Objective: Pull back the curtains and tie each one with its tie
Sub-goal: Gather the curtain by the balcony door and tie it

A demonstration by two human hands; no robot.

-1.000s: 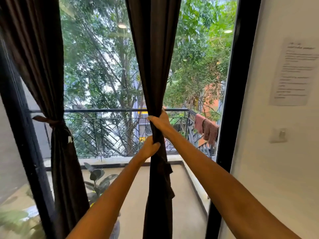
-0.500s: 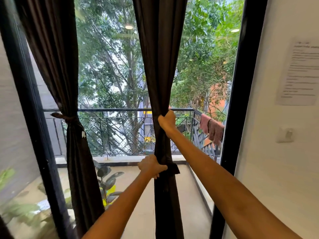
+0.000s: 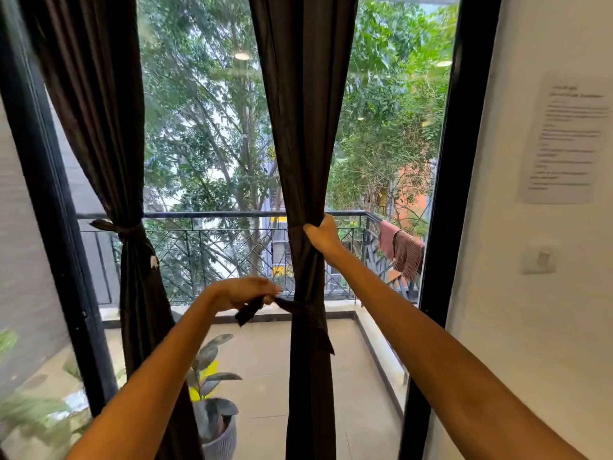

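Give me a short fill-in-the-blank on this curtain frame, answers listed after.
1. The right hand grips the middle ____.
2. The left hand pulls a dark tie strip toward the person's ____.
3. The left curtain is already ____ with its tie.
4. Towels hang over the balcony ____.

Answers: curtain; left; tied; railing

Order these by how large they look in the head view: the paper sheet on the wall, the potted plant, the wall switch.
1. potted plant
2. paper sheet, close to the plant in apparent size
3. wall switch, clearly smallest
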